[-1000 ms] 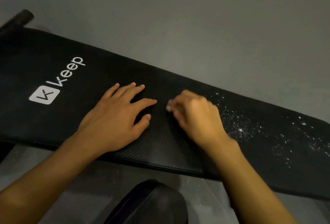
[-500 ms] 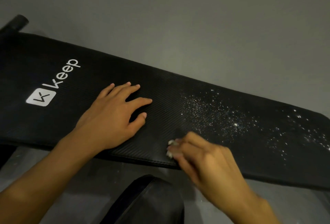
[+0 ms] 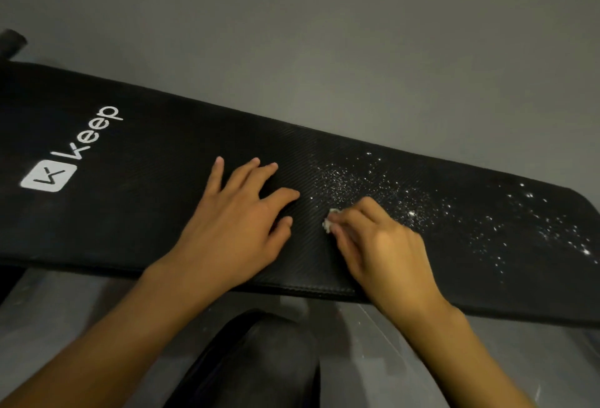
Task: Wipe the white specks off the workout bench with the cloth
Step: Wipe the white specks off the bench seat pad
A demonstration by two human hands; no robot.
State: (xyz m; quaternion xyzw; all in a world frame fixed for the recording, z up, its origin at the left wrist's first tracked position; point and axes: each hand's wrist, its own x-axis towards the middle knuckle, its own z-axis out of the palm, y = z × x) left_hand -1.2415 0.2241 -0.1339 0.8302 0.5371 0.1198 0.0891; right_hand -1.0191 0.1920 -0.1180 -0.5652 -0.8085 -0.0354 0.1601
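Note:
A long black workout bench with a white "Keep" logo lies across the view. White specks are scattered over its right half. My left hand rests flat on the pad near the middle, fingers spread. My right hand presses a small white cloth onto the pad just right of the left hand; only a bit of the cloth shows past the curled fingers, at the left edge of the speckled patch.
Grey floor lies beyond the bench. A dark knee or leg shows below the near bench edge. A black bar end sticks out at the far left.
My right hand with the cloth swept from mid-pad down to the near edge, then moved back up onto the pad. The left hand stayed flat in place.

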